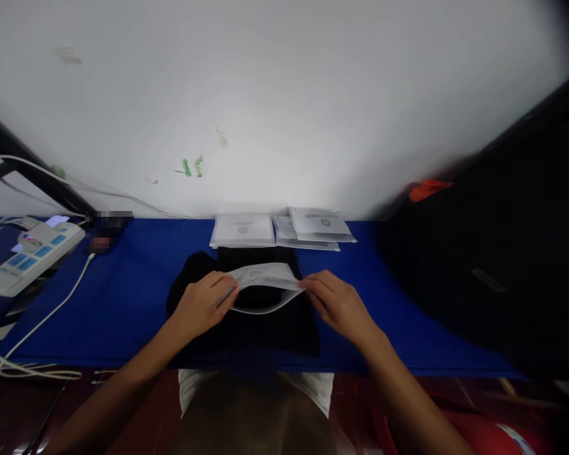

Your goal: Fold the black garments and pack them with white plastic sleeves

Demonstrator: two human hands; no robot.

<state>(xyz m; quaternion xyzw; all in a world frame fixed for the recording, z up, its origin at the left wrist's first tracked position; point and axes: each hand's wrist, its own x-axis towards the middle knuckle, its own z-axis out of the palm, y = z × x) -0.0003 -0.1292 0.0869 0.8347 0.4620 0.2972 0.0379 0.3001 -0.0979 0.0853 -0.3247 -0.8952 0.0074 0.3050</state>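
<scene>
Between my two hands is a frosted plastic zip bag (pixel 266 273), its mouth spread apart towards me. My left hand (pixel 205 302) pinches the left corner of the opening, and my right hand (pixel 336 302) pinches the right corner. Dark material shows through the gap, but I cannot tell whether it lies inside the bag or behind it. Beneath the bag, a black cloth (pixel 275 335) lies spread on the blue-covered table (pixel 123 297). Just beyond it are similar flat white bags, one on the left (pixel 243 231) and a small overlapping pile on the right (pixel 323 224).
A white power strip (pixel 38 256) with several cables sits at the left, near a small dark device (pixel 105 234) that is partly blurred out. A large black bulk (pixel 493 265) with an orange patch (pixel 429 189) fills the right side. The white wall (pixel 284 114) rises behind the table.
</scene>
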